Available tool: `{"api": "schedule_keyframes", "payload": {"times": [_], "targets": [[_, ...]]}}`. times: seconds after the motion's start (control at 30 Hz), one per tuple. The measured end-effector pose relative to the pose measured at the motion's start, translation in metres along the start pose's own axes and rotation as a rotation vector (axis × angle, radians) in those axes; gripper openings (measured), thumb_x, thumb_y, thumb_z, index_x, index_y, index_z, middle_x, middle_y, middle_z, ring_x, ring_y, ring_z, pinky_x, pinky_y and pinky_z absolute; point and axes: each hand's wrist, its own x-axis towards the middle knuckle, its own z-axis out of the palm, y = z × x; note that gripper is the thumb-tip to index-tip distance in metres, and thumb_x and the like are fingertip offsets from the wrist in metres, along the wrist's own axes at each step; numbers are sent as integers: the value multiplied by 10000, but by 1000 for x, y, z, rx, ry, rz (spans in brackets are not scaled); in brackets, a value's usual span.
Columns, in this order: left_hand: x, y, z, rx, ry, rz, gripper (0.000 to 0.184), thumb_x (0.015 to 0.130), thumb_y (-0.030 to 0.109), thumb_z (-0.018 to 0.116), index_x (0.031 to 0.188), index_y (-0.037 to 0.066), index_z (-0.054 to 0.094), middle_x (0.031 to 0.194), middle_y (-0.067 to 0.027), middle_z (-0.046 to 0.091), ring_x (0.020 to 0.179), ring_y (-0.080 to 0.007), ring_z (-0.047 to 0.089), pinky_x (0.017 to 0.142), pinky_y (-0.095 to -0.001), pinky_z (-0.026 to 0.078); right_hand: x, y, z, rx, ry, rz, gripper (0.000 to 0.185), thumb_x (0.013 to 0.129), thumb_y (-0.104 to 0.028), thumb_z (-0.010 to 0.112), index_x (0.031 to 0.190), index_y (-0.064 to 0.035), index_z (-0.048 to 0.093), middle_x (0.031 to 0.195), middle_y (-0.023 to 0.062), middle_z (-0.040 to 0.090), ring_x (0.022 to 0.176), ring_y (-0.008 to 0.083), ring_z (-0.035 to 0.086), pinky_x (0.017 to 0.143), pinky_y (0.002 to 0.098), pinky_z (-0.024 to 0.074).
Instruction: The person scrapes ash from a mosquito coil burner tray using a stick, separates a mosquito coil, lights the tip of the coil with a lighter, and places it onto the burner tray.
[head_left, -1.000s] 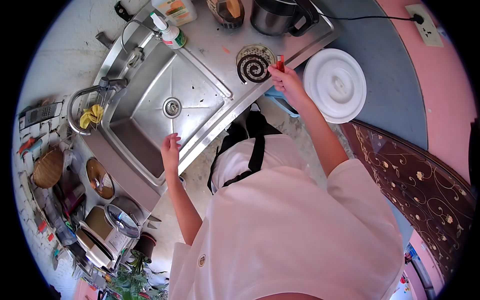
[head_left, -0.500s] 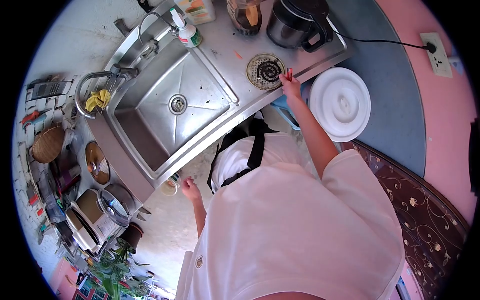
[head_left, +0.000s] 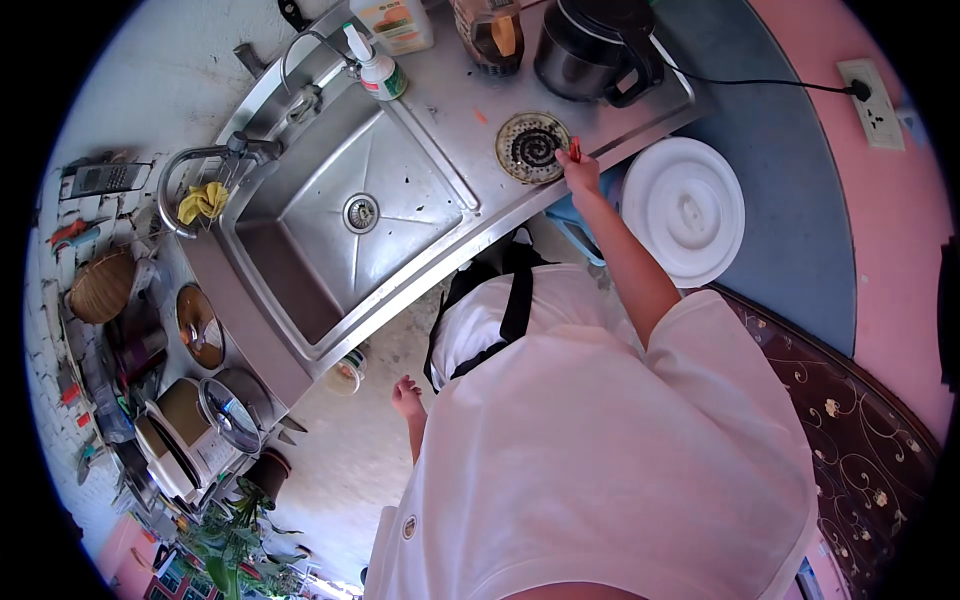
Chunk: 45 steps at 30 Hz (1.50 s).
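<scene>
A dark spiral mosquito coil (head_left: 533, 146) sits in a round, pale metal tray (head_left: 510, 172) on the steel counter beside the sink. At the tray's right rim, my right hand (head_left: 582, 174) is closed around a small red lighter (head_left: 575, 149). Much of the lighter is covered by my fingers, and no flame is visible. My left hand (head_left: 407, 397) hangs low over the floor, in front of the counter edge. Its fingers are loosely bent and a little apart, with nothing in them.
The steel sink (head_left: 300, 240) lies left of the coil. Behind stand a black electric kettle (head_left: 580, 60), a brown jar (head_left: 488, 38) and a spray bottle (head_left: 378, 72). A white round lid (head_left: 685, 210) is at the right. Pots (head_left: 240, 400) line the left side.
My left hand has shifted right and slightly down, and its fingers have loosened. The right hand stays at the tray's rim with the lighter. The view has moved slightly.
</scene>
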Motion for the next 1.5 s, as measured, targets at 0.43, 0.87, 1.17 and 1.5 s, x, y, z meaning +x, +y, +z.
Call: {"api": "schedule_keyframes", "payload": {"times": [0.43,0.87,1.17,1.5], "targets": [[12,-1,4,58,-95,39,212,931,129,440,953,3,610,737,-44,566,526,-98,490,464,-223,394,2,0,1,-209,70,-86,296,733,-315,737,730,-29,661,703,166,652,692,309,636,674,404,471],[22,-17,-1,105,-180,95,208,930,120,441,957,6,614,738,-54,578,521,-101,490,461,-229,405,-4,0,1,-356,71,-166,310,755,-334,720,737,-32,654,710,135,654,659,267,621,654,374,463],[30,-19,1,100,-172,104,224,936,136,437,971,1,613,743,-56,582,531,-105,503,466,-228,407,-17,-12,-21,-210,75,-125,320,793,-328,636,801,-9,610,785,197,647,758,352,631,704,434,469],[13,-8,9,136,-184,119,218,924,150,454,956,3,611,731,-46,583,528,-92,495,467,-222,401,85,-35,-112,-867,372,-334,351,829,-301,563,1064,-41,586,1046,214,605,993,382,576,857,475,459]]}}
